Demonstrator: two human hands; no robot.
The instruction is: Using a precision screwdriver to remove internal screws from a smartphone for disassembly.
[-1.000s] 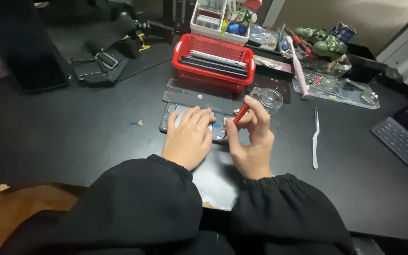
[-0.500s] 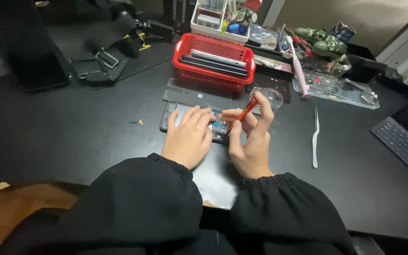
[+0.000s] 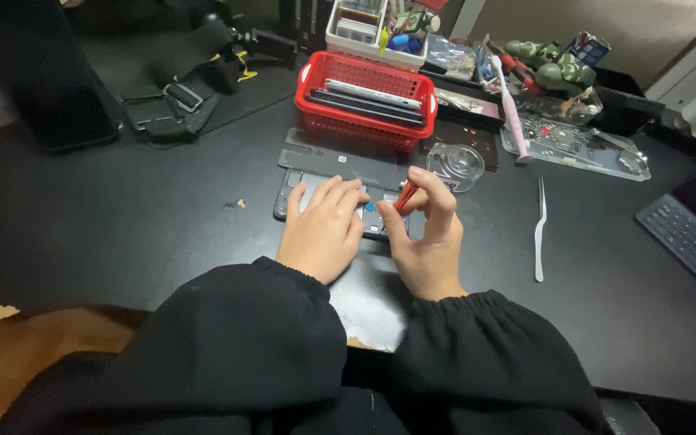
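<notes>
An opened dark phone body (image 3: 291, 196) lies flat on the black desk (image 3: 122, 217), its insides showing. My left hand (image 3: 323, 228) rests palm down on it, fingers spread over its middle. My right hand (image 3: 422, 238) pinches a small red screwdriver (image 3: 405, 196) between thumb and fingers, with the tip down on the phone's inside next to my left fingertips. A grey rectangular panel (image 3: 324, 153) lies just behind the phone. Both arms wear black sleeves.
A red basket (image 3: 364, 102) with flat dark parts stands behind the phone. A clear round dish (image 3: 454, 163) sits to its right. White tweezers (image 3: 539, 229) lie right of my hands. A clear parts tray (image 3: 577, 143), a keyboard (image 3: 690, 242) and black straps (image 3: 175, 97) ring the desk.
My right hand has tipped the red screwdriver lower and nearer to my left fingertips. The left hand has stayed on the phone.
</notes>
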